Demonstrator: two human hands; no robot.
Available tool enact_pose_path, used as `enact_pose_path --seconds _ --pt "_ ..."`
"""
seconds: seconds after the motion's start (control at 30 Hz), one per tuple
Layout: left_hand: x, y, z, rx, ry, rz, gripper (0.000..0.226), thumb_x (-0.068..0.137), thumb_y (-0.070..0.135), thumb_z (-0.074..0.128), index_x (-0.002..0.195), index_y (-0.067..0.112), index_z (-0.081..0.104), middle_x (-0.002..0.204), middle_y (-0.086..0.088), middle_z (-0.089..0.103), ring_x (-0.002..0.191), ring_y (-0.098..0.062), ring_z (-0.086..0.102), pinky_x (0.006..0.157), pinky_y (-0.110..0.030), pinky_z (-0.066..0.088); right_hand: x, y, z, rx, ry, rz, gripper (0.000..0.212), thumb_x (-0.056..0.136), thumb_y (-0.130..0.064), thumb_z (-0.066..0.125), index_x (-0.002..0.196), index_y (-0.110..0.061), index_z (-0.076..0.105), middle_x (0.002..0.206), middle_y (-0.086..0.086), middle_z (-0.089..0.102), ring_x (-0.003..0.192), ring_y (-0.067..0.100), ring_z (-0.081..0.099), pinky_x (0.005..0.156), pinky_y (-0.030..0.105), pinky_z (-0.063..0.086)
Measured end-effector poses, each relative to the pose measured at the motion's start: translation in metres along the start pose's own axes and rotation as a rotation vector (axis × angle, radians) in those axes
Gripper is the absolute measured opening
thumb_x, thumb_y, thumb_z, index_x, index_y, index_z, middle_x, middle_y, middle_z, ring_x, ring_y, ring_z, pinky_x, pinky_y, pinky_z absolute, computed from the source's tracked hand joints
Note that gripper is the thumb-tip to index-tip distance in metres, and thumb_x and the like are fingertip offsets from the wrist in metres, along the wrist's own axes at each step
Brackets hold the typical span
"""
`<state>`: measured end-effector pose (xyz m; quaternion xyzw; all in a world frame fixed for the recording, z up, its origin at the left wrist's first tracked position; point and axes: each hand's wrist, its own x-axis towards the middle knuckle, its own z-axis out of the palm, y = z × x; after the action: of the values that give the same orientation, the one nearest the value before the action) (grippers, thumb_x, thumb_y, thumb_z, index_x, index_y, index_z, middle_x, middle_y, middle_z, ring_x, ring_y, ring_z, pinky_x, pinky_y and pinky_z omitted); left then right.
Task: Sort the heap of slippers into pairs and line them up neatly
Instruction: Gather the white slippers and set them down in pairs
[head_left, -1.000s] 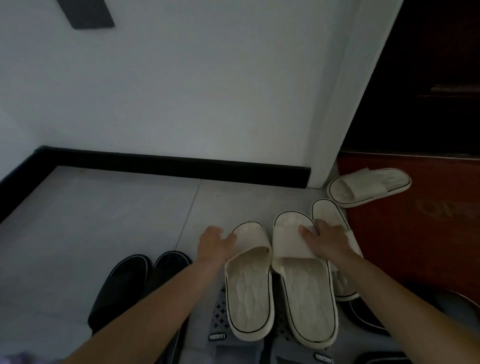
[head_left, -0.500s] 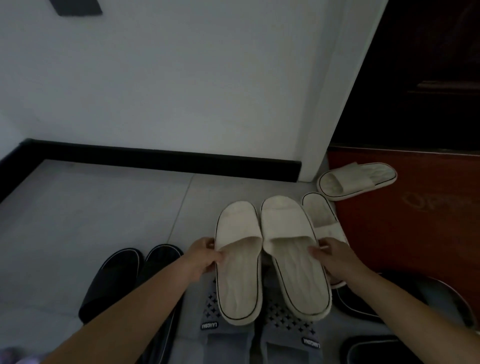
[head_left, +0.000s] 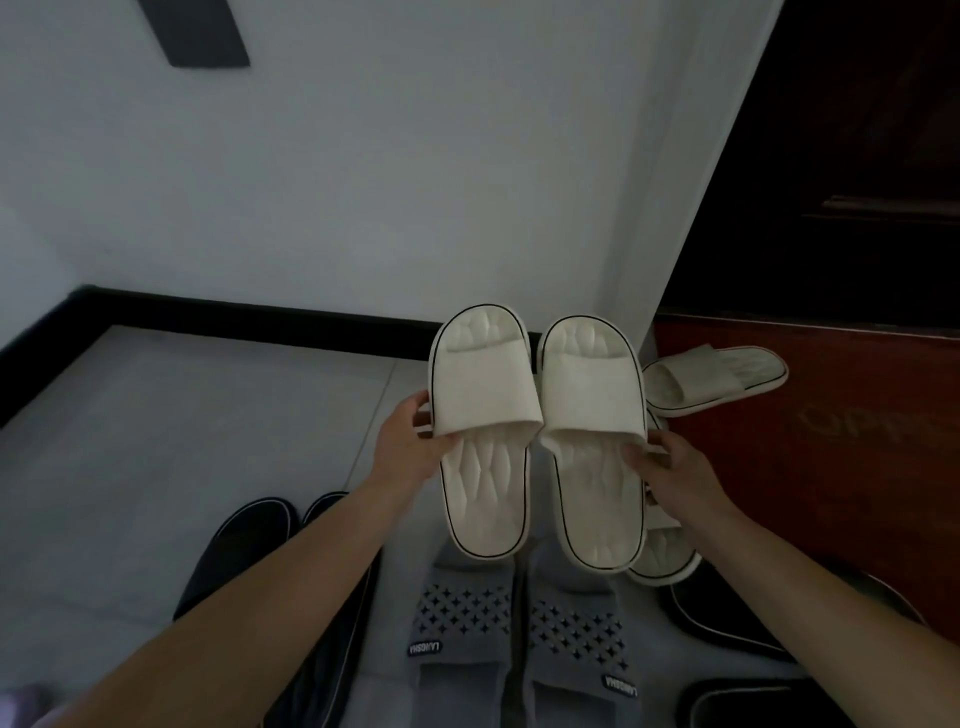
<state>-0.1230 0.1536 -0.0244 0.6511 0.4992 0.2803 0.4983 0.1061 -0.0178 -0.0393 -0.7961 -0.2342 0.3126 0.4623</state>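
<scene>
- Both cream slippers have come up since a moment ago. They sat low over the grey ones then, and now they are off the floor (head_left: 182, 441) with their toes towards the wall.
- Who holds which?
- The left hand (head_left: 410, 441) grips the left cream slipper (head_left: 483, 395) at the outer edge of its strap. The right hand (head_left: 670, 467) grips the right cream slipper (head_left: 592, 410) the same way on its outer side. The two straps touch in the middle.
- What lies around them?
- The grey slippers (head_left: 462, 639) lie side by side on the floor, under the heels of the held pair. A third cream slipper (head_left: 662, 561) lies under the right hand, mostly hidden by the held one. The fourth cream slipper (head_left: 717, 379) lies crosswise on the red mat (head_left: 831, 441), at the mat's far corner by the door frame.
- And the dark ones?
- Two black slippers (head_left: 234, 551) sit towards the left edge of the floor, the nearer one partly covered by the left forearm. Two more dark slippers (head_left: 717, 613) lie at the right, by the mat's near edge and partly behind the right forearm.
- Anything else changed?
- A second ago both hands lay on top of the straps. Now they hold the outer sides.
</scene>
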Motion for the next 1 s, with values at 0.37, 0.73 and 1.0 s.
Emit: enact_pose_path --seconds 0.37,0.73,1.0 --pt "-0.004 -0.003 -0.011 0.017 -0.010 -0.042 0.064 0.077 0.007 0.073 0.135 0.009 0.045 0.119 -0.008 0.058 0.105 -0.021 0.058 0.081 -0.032 0.050 0.002 -0.005 0.025 0.108 -0.004 0.053 0.039 0.088 -0.030 0.062 0.121 -0.011 0.053 0.107 0.010 0.064 0.087 0.023 0.065 0.064 0.032 0.053" --pt "0.030 -0.039 -0.080 -0.008 0.048 -0.263 0.055 0.081 0.004 0.066 0.133 0.009 0.048 0.113 -0.012 0.061 0.089 -0.019 0.059 0.067 -0.024 0.049 0.028 -0.021 0.129 0.047 -0.084 0.088 0.031 0.089 -0.025 0.060 0.112 -0.004 0.060 0.089 0.013 0.064 0.072 0.027 0.061 0.067 0.038 0.054" --pt "0.050 -0.070 -0.086 0.000 0.048 -0.423 0.027 0.077 -0.007 0.060 0.104 -0.005 0.066 0.092 -0.015 0.065 0.083 -0.026 0.062 0.079 -0.039 0.053 0.041 0.001 0.162 -0.109 -0.083 0.159 0.029 0.090 -0.029 0.056 0.102 -0.004 0.065 0.099 0.015 0.065 0.090 0.030 0.063 0.085 0.043 0.054"
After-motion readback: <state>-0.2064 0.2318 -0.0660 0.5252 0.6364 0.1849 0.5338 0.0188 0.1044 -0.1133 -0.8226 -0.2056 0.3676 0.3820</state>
